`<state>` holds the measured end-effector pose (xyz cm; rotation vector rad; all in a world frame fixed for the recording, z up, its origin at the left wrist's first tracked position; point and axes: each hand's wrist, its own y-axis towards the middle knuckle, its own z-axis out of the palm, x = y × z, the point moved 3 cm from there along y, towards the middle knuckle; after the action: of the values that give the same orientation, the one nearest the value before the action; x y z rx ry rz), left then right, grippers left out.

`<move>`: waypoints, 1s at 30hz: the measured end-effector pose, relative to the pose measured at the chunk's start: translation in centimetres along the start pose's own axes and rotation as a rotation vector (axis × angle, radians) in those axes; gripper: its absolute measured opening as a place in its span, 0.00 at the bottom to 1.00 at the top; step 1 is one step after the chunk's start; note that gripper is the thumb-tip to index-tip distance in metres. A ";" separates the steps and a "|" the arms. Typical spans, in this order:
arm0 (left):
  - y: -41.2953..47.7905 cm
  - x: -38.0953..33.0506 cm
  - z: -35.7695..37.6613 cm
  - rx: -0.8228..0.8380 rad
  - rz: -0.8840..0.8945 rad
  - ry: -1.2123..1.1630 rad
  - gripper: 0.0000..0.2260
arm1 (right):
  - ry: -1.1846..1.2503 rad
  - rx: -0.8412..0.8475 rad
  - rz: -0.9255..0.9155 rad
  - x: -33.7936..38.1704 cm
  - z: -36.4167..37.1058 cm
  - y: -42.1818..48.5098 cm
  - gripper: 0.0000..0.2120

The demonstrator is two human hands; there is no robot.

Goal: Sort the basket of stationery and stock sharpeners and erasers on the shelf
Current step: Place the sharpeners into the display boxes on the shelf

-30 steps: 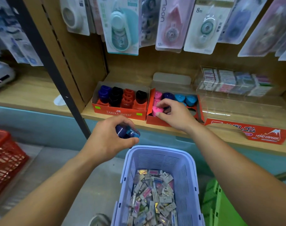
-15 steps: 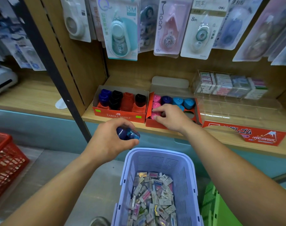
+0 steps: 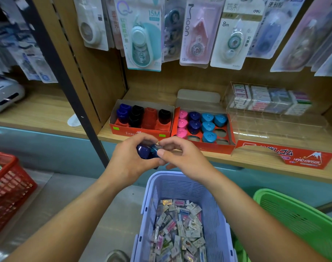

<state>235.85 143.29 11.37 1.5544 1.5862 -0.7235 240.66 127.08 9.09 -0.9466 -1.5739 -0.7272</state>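
My left hand [image 3: 130, 161] holds dark blue sharpeners [image 3: 146, 152] in front of the shelf edge. My right hand [image 3: 182, 157] meets it and pinches the lighter blue sharpener [image 3: 156, 148] at their right side. Behind the hands, a red tray box [image 3: 231, 133] holds pink, dark blue and light blue sharpeners with some round slots bare. A second red box [image 3: 140, 130] to its left holds blue, black and red sharpeners. Below the hands stands a lilac basket [image 3: 216, 208] with several wrapped erasers [image 3: 178, 229] in it.
A clear acrylic display [image 3: 274, 120] with eraser packs at its back stands right of the boxes, above a red eraser sign [image 3: 293, 157]. Correction tape packs [image 3: 142, 35] hang above. A red basket [image 3: 8, 186] sits at left, a green basket [image 3: 301, 218] at right.
My right hand left the pink sharpener in the tray box and drew back to my left hand, where it now pinches a sharpener. The left hand stayed put.
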 end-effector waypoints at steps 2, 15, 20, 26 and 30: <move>-0.1 0.0 0.0 -0.009 -0.006 -0.004 0.24 | 0.030 0.038 0.024 0.4 -0.1 0.0 0.12; 0.0 -0.2 0.3 0.070 0.002 -0.061 0.24 | 0.418 0.057 0.100 -0.3 -1.9 -0.7 0.13; 0.1 -0.4 0.7 0.088 -0.004 -0.059 0.21 | 0.075 -0.007 0.069 -0.6 -2.0 -1.3 0.10; 0.5 -1.1 1.9 0.109 0.022 -0.039 0.20 | -0.038 -0.036 -0.038 -1.1 -3.3 -1.5 0.12; 0.5 -2.2 2.7 0.116 0.044 -0.040 0.20 | -0.040 0.004 -0.069 -1.2 -4.6 -1.9 0.17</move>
<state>236.59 139.93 11.85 1.6427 1.4993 -0.8303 241.29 121.98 8.91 -0.9119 -1.6492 -0.7574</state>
